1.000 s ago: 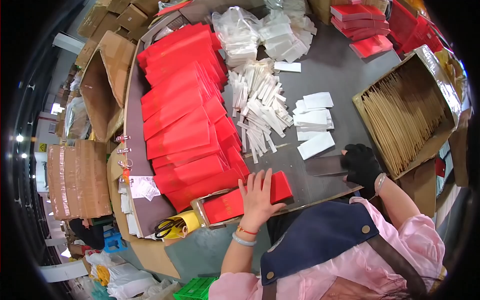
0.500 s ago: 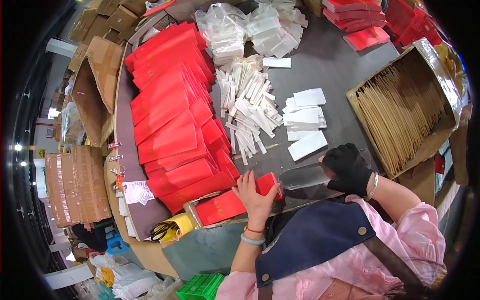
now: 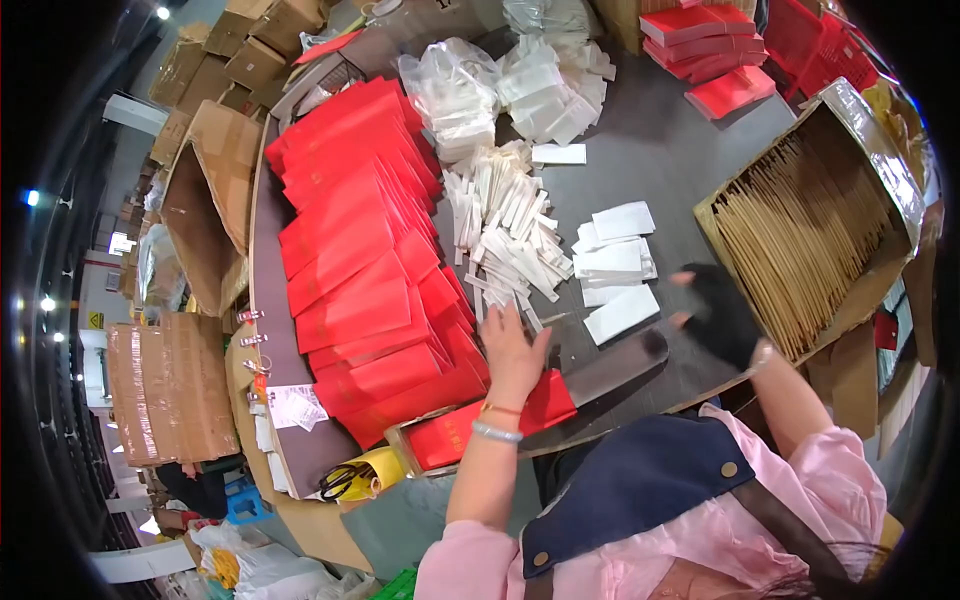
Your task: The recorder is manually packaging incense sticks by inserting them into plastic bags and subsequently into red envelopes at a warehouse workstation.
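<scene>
A red envelope (image 3: 545,402) lies along the table's front edge, its left part in a small shallow cardboard tray (image 3: 408,458). From its right end sticks out a flat, see-through greyish piece with a rounded end (image 3: 628,368). My left hand (image 3: 512,352) is above the envelope, fingers spread and empty, the tips by the lower end of a pile of white paper strips (image 3: 505,215). My right hand (image 3: 718,318), in a black fingerless glove, is empty with fingers apart, between the small white packets (image 3: 622,314) and a cardboard box of thin brown sticks (image 3: 800,240).
Overlapping red envelopes (image 3: 365,300) cover the table's left side. Bags of white packets (image 3: 450,90) stand at the back. More red stacks (image 3: 705,35) and a red basket (image 3: 815,50) are at the far right. Scissors (image 3: 345,482) sit in a yellow holder at the front left.
My right hand has let go of the see-through piece and moved right. My left hand has lifted off the red envelope toward the white strips. The view has shifted slightly.
</scene>
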### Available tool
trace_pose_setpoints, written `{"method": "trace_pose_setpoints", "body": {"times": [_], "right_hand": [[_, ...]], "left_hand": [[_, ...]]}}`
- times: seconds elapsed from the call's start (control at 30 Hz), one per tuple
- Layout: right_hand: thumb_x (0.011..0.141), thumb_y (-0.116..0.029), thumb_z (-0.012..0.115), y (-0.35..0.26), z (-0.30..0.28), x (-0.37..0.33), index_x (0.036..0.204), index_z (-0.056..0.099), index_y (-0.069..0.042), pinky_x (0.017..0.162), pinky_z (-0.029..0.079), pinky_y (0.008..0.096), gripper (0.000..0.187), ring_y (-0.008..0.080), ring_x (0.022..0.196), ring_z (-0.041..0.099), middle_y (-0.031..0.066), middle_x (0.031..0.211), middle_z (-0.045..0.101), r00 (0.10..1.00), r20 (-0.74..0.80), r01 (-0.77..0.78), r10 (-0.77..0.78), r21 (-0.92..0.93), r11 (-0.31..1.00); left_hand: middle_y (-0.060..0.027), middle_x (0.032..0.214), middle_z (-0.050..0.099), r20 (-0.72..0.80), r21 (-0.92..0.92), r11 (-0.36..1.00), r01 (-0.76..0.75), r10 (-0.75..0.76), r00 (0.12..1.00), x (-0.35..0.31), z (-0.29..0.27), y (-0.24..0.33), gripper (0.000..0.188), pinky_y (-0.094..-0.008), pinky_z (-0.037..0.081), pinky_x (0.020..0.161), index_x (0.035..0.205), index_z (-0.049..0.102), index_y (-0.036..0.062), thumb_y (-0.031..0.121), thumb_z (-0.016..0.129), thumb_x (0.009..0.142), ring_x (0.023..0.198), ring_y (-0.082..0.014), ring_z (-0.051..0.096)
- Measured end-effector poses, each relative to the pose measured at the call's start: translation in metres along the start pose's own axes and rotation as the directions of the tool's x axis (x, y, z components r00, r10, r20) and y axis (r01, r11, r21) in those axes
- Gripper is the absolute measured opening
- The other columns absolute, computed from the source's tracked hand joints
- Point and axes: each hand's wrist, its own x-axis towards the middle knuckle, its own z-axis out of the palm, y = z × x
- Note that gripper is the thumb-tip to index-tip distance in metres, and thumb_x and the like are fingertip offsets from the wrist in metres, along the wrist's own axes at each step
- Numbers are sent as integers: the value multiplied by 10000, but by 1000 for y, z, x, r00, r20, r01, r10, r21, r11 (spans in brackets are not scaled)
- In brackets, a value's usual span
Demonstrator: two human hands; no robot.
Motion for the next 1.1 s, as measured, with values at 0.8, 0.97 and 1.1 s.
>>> {"method": "trace_pose_setpoints", "body": {"times": [0.8, 0.97, 1.1], "right_hand": [[917, -167, 472, 196, -122, -82, 1213, 526, -23, 976, 409, 452, 334, 378, 1140, 502, 213, 1184, 553, 791, -385, -601, 476, -634, 487], [937, -137, 519, 192, -125, -80, 1285, 504, -1, 979, 431, 453, 375, 408, 1107, 542, 243, 1208, 575, 615, -687, -735, 388, -321, 597], [1008, -161, 505, 118, -107, -52, 1245, 556, 16, 803, 479, 285, 300, 160, 885, 584, 72, 1003, 625, 629, -682, -445, 374, 79, 892]], "left_hand": [[-165, 857, 594, 43, 194, 981, -21, 13, 999, 38, -14, 21, 124, -496, 493, 739, 862, 553, 40, 159, 572, 891, 834, -403, 591], [-169, 851, 588, 44, -258, 913, -317, 339, 940, 22, 10, 89, 71, -455, 467, 729, 913, 560, 33, 76, 594, 868, 841, -375, 573], [-160, 912, 594, 147, -196, 926, -322, 353, 924, 26, 34, 106, 166, -452, 464, 758, 955, 576, 50, 92, 660, 818, 876, -368, 556]]}}
